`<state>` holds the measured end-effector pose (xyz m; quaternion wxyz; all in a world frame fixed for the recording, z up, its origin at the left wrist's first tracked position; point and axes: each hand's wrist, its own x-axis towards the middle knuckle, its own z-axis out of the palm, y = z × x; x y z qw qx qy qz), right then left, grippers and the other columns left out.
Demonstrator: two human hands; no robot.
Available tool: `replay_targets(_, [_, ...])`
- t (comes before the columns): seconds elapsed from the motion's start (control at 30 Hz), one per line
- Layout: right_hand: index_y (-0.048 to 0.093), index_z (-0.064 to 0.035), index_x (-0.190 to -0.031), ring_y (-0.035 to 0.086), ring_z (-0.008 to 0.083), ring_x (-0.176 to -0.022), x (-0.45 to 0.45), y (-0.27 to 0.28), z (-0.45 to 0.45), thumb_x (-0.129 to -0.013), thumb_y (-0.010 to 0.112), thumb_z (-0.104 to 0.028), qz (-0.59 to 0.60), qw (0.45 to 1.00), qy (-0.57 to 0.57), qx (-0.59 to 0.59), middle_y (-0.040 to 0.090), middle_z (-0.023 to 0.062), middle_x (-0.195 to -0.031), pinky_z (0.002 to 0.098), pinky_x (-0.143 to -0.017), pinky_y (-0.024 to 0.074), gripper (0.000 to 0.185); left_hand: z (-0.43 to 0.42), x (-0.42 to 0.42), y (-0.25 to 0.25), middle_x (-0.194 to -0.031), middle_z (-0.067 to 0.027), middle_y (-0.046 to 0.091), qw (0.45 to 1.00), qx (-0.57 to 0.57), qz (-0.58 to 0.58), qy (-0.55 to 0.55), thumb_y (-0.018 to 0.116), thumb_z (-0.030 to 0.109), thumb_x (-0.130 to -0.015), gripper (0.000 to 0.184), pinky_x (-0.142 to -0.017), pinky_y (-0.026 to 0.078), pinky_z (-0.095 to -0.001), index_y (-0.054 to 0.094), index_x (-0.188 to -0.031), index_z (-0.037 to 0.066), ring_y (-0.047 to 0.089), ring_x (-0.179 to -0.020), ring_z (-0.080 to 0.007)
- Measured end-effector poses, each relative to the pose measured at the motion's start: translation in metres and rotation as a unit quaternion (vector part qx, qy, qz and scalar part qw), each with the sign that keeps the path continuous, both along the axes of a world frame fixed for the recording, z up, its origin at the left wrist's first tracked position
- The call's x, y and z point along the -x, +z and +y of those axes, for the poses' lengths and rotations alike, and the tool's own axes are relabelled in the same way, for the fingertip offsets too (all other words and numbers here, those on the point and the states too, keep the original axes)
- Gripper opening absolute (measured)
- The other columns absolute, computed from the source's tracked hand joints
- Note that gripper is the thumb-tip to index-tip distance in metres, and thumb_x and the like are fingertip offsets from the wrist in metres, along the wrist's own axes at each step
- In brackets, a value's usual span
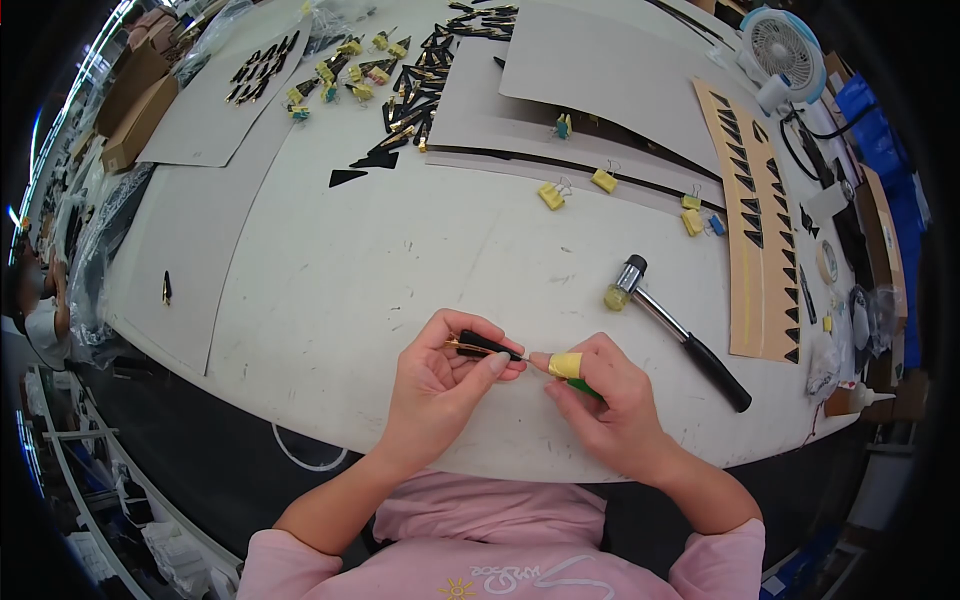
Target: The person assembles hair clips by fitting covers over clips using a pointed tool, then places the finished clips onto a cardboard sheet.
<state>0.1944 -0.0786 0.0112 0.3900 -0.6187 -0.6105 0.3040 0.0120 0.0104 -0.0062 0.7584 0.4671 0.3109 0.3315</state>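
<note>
Close to the table's near edge, my left hand [440,385] pinches a black hair clip [486,345] with gold metal prongs, its narrow end to the right. My right hand [607,400] grips a green-handled tool [584,387]; yellow tape wraps its index finger. The tool's thin tip meets the clip's narrow end, though its exact shape is too small to tell. To the right lies a mallet [680,335] with a black handle and a metal head.
Binder clips [552,195] lie near grey boards [610,65]. Behind them is a pile of black-and-gold clips [428,80]. A tan board [745,230] carries black triangles on the right, below a fan [783,50]. One finished-looking clip [167,288] lies far left. Another person [45,310] is at the left edge.
</note>
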Motion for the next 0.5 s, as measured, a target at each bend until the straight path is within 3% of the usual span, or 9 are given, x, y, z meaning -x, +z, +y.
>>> replay_targets(0.27, [0.069,-0.0033,-0.111,0.050,0.0137,-0.060,-0.0027,-0.0050,0.0034,-0.088,0.060,0.002,0.057,0.998,0.029,0.007,0.053,0.0062,-0.076,0.0275,-0.053,0.0396,0.024,-0.0003,-0.0003,0.0010,-0.104,-0.0180,0.066,1.000,0.000,0.000,0.017,0.060,-0.005,-0.091,0.021,-0.086,0.058,-0.0306,0.051,-0.110,-0.004,0.068,-0.094,-0.0192])
replay_targets(0.33, [0.069,-0.0039,-0.113,0.050,0.0138,-0.061,0.0010,0.0006,0.0028,-0.089,0.059,0.002,0.171,0.982,-0.017,0.079,0.053,0.0062,-0.076,0.0277,-0.054,0.0399,0.026,-0.0009,-0.0008,0.0018,-0.104,-0.0179,0.066,1.000,0.005,0.000,0.019,0.060,-0.004,-0.091,0.021,-0.086,0.058,-0.0305,0.051,-0.111,-0.004,0.068,-0.095,-0.0192])
replay_targets(0.5, [0.068,-0.0044,-0.114,0.050,0.0164,-0.058,-0.0036,-0.0021,0.0017,-0.088,0.059,0.004,0.035,0.999,-0.004,-0.006,0.051,0.0070,-0.075,0.0284,-0.052,0.0391,0.029,-0.0007,-0.0007,0.0016,-0.104,-0.0178,0.066,1.000,0.010,0.006,0.024,0.060,-0.004,-0.092,0.022,-0.087,0.058,-0.0305,0.051,-0.112,-0.004,0.068,-0.096,-0.0193])
